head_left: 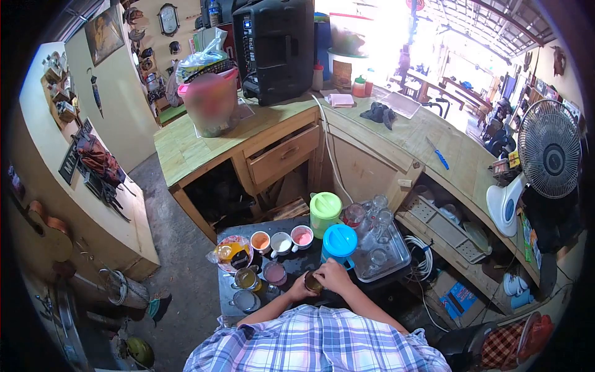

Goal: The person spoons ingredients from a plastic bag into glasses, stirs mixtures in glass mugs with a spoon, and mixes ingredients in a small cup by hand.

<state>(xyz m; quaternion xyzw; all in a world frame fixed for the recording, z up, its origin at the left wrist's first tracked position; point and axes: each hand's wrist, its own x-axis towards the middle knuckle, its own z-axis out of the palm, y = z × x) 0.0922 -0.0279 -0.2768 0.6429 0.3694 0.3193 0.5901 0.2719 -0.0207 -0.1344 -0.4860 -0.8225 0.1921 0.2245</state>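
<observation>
My left hand point(300, 290) is wrapped round a small glass point(313, 284) with dark brownish contents, close to my body. Over its rim bends my right hand point(333, 276), fingers closed; what they pinch, if anything, is hidden. Just beyond stand a blue-lidded pitcher point(339, 240) and a green-lidded pitcher point(325, 211). Left of my hands are a glass mug of yellowish liquid point(247, 279), a glass of pinkish liquid point(274, 273) and a greyish glass mug point(246, 301). Behind them sit an orange-filled cup point(260, 240), a white-filled cup point(281, 242) and a pink-filled cup point(302, 236).
A metal tray point(396, 251) with several upturned glasses lies at the right. At the left is a plate point(227, 243) with orange and dark items. The wooden counter point(372, 124) beyond carries a speaker point(276, 53), a pink bucket point(211, 99), a blue-handled knife point(441, 159) and a fan point(545, 149).
</observation>
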